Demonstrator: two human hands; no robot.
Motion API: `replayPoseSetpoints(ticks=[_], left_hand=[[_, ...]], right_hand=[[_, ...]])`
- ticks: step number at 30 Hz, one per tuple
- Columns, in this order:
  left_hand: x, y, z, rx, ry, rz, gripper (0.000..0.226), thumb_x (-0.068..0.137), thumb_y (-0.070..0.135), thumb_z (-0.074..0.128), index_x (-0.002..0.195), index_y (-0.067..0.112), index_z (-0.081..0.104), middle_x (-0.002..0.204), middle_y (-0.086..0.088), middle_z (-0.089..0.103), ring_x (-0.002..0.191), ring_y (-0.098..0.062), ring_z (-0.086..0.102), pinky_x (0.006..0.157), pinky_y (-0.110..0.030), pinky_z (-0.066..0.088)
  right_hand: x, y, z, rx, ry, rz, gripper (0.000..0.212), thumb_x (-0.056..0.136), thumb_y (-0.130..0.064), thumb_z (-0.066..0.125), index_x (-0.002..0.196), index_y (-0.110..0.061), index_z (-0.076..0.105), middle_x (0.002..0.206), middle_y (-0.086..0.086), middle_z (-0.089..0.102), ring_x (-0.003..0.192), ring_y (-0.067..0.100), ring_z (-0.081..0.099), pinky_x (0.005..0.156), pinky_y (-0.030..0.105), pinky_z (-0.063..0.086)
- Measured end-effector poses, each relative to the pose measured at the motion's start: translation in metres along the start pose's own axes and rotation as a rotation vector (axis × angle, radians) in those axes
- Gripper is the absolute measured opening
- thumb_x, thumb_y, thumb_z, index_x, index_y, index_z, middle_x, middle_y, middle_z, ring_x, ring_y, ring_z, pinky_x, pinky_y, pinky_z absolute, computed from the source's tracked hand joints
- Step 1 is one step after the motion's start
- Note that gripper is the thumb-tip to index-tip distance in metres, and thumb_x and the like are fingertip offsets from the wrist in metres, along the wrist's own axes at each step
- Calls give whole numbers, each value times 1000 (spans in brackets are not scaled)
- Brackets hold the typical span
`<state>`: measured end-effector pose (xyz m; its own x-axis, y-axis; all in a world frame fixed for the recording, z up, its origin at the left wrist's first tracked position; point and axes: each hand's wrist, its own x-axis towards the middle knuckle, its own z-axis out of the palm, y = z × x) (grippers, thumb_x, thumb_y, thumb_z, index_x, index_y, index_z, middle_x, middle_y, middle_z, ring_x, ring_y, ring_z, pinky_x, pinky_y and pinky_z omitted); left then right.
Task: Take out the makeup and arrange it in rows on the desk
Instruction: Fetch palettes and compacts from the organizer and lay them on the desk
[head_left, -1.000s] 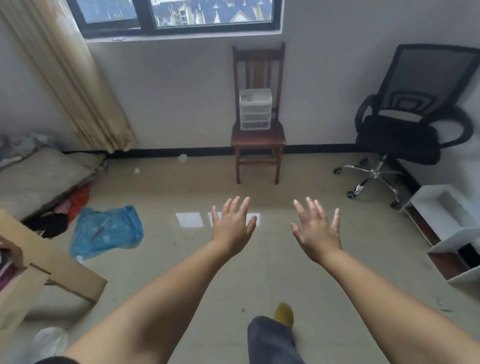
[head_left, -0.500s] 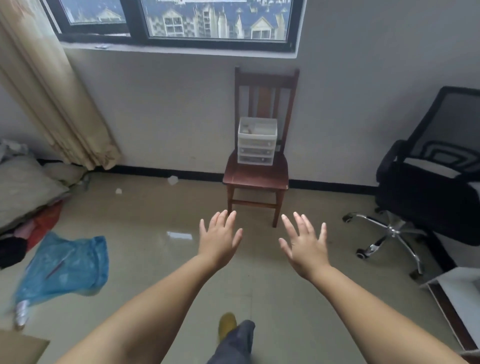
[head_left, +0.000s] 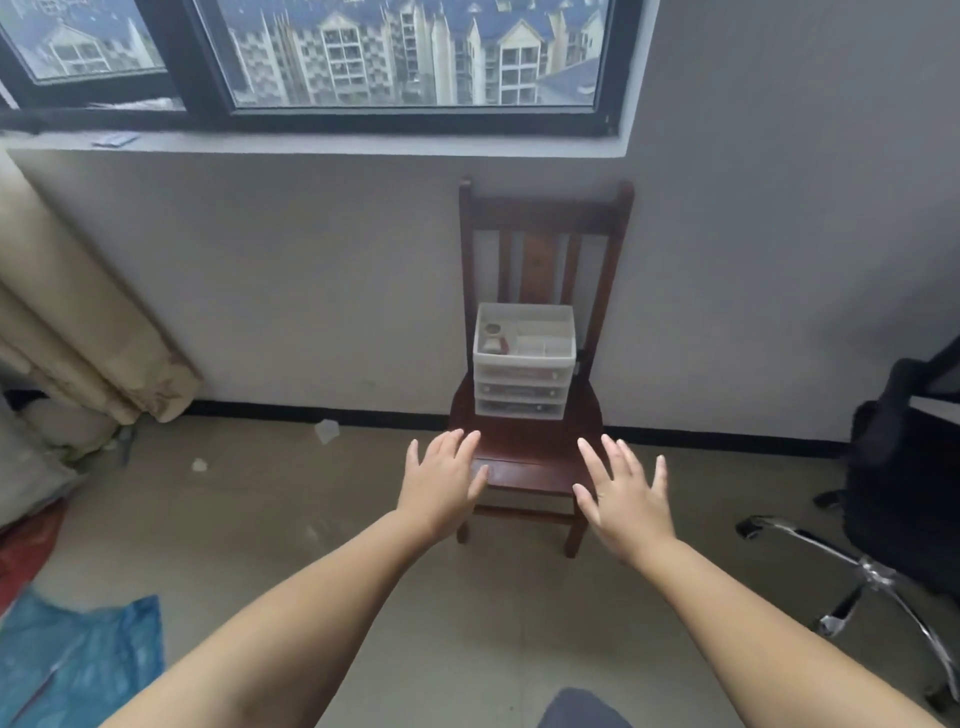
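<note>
The drawer unit (head_left: 523, 364) sits on the chair (head_left: 524, 457) against the wall, below the window (head_left: 405, 57). Curtain (head_left: 78, 332) left, office chair (head_left: 904, 467) right.

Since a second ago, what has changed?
The person has walked toward the chair: it and the drawer box on it now loom nearer. Left hand and right hand stay open, outstretched, empty. The box stays on the seat, untouched.
</note>
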<state>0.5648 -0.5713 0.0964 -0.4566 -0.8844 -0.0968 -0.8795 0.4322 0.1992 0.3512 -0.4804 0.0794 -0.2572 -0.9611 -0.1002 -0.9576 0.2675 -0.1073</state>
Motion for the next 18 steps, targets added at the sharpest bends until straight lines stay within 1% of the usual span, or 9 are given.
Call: replayPoseSetpoints(ticks=[3,8,12,15,18], left_hand=[[66,-5,1,19,-16,18,52,99,39,34,148,23,24,153,1,28,142,-12,19,117,-44,10],[190,-14,14,15,-48,17,51,98,32,38,146,22,27,149,2,33,139,-15,27,117,-43,11],[285,-18,29,-47,-76,-44,50,95,17,39,144,18,32,143,0,43,132,-17,38,116,-39,14],[346,-23,38,-86,-66,-80,48,93,9,38,141,17,37,139,-2,48,128,-18,43,116,-35,15],[391,-27,51,-96,-86,-93,48,89,4,41,136,13,42,136,-5,49,127,-20,43,116,-32,12]], right_hand=[[72,12,0,-13,-15,-28,58,99,-47,28,150,-31,6,159,2,8,147,19,5,114,54,2],[215,25,5,-45,-65,-143,57,99,-48,24,150,-31,5,159,2,8,147,18,3,116,50,4],[328,32,6,-52,-139,-263,55,99,-46,27,150,-31,13,158,4,13,146,20,8,117,43,11],[404,27,6,-70,-212,-391,52,100,-39,32,149,-28,19,156,6,18,144,22,16,116,39,20],[469,16,13,-45,-274,-469,49,99,-25,38,147,-24,26,155,9,22,140,27,24,109,39,30]])
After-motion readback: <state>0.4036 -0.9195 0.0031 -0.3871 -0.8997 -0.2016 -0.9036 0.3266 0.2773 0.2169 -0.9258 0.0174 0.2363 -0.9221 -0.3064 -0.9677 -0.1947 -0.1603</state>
